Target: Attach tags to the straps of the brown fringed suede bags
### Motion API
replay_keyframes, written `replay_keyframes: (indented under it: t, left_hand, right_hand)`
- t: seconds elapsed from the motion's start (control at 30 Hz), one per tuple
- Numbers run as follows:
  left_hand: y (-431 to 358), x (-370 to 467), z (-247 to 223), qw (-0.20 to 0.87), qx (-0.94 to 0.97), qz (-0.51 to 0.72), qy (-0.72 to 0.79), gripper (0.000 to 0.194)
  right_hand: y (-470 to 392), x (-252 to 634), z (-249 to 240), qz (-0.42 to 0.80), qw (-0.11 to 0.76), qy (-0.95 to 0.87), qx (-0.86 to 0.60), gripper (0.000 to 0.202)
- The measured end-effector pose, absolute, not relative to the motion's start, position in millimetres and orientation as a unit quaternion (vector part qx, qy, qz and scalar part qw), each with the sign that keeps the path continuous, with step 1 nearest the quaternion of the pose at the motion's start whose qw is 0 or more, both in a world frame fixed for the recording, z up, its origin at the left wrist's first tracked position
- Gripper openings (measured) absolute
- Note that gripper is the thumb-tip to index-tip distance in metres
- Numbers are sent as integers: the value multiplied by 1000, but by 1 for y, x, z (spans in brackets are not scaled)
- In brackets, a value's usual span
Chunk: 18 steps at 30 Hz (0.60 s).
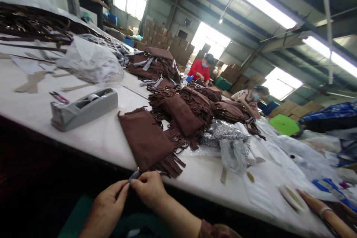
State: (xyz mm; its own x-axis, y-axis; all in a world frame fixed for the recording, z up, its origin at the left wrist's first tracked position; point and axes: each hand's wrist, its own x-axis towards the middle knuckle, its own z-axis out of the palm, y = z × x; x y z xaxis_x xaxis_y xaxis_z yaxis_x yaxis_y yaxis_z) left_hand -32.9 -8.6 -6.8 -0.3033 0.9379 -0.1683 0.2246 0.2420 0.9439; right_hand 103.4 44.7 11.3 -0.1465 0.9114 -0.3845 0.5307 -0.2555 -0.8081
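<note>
A brown fringed bag [147,137] lies flat at the table's front edge, its fringe spread to the right. From its near corner, at a small gold-coloured fitting, hangs a short strip in grey wrapping [135,174]. My left hand [110,200] pinches the lower end of this wrapped strip between thumb and finger. Close beside it, my right hand [149,189] is closed on the same strip, fingertips nearly touching the left ones. What is inside the wrapping cannot be made out.
Left of the bag stands a grey tape dispenser [86,108] with pink-handled snips [59,97] beside it. Brown fringed bags [184,111] are heaped behind. A co-worker's hand [312,200] is by a tape roll [293,198] at right. Clear plastic [93,59] lies back left.
</note>
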Motion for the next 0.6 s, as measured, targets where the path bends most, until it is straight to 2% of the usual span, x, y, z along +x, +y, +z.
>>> replay_keyframes:
  t: [0.33, 0.47, 0.53, 0.6]
  left_hand:
    - [-11, -33, -12, 331, 492, 437, 676, 28]
    - [-9, -33, 5, 361, 473, 398, 698, 31]
    - [-7, -32, 12, 412, 441, 363, 709, 39]
    - [-4, -31, 13, 470, 394, 351, 708, 47]
  right_hand:
    - [46, 94, 17, 422, 157, -581, -678, 23]
    - [43, 101, 18, 514, 191, -525, -651, 16]
    - [42, 106, 19, 573, 209, -486, -626, 10]
    - [40, 110, 21, 612, 220, -454, -610, 13]
